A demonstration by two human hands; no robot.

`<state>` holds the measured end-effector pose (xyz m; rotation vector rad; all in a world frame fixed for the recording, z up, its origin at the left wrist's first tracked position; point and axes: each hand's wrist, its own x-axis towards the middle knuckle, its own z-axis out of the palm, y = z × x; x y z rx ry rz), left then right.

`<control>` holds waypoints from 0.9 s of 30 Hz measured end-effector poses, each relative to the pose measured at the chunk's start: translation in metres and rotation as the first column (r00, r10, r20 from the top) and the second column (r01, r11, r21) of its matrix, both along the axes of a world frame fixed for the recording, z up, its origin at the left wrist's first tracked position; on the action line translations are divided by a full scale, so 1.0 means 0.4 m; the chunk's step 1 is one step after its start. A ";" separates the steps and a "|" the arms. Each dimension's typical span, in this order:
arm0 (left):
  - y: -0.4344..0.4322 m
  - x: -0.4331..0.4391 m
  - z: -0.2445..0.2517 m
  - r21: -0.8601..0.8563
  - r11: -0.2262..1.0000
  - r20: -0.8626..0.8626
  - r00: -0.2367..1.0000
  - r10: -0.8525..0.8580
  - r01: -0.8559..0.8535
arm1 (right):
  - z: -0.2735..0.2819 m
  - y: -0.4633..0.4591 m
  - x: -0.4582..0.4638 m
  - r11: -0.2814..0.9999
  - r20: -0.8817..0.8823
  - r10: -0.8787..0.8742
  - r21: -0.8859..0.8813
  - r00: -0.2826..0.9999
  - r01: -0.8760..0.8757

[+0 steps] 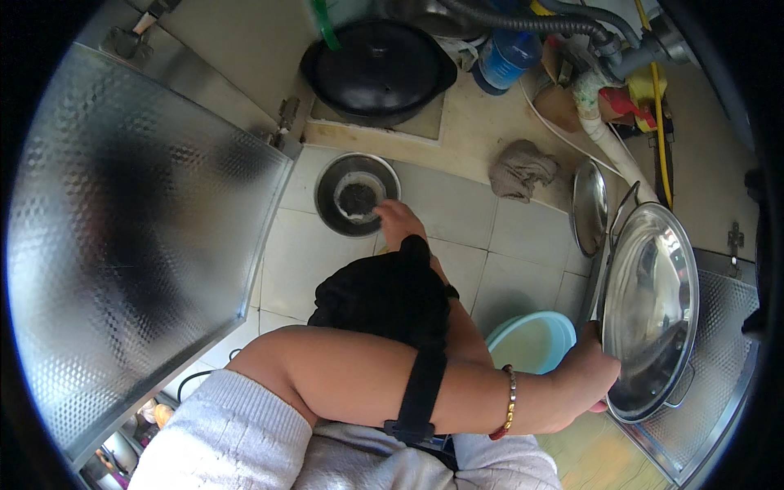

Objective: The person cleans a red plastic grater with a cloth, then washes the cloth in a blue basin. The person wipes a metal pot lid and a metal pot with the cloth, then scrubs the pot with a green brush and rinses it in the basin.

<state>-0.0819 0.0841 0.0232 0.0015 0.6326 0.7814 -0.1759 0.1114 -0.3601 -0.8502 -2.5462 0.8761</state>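
Observation:
My left arm crosses over my right arm. At the right, my left hand (pixel 588 380) grips the rim of a wide stainless steel pan (pixel 652 294) with two loop handles, tilted up on edge. My right hand (pixel 401 222) is at the near right rim of a steel bowl (pixel 327 205) standing on the tiles. Its fingers are blurred, so I cannot tell whether they hold the rim. A pale ring with a dark middle shows inside the bowl. Black cloth (pixel 380 294) hides part of the right forearm.
A black lidded pot (pixel 380 70) sits on the cabinet floor. A grey rag (pixel 523 170) and a round steel lid (pixel 590 208) lie to the right. A light-blue basin (pixel 533 340) stands under my left forearm. Drain pipes (pixel 612 141) and an open cabinet door (pixel 141 245) flank the space.

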 end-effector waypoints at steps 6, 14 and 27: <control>0.014 -0.061 -0.003 -0.034 0.996 -0.129 0.988 0.083 -0.088 | 0.006 -0.016 -0.175 0.996 0.140 -0.035 -0.071 0.990 0.045; 0.037 -0.101 -0.001 -0.051 0.996 -0.110 0.992 0.066 -0.072 | -0.030 -0.011 -0.212 0.973 0.071 -0.159 -0.156 0.985 0.169; 0.029 -0.099 -0.057 -0.037 0.998 -0.014 0.999 0.052 -0.053 | -0.088 0.000 -0.239 0.971 0.302 -0.087 -0.187 0.949 0.148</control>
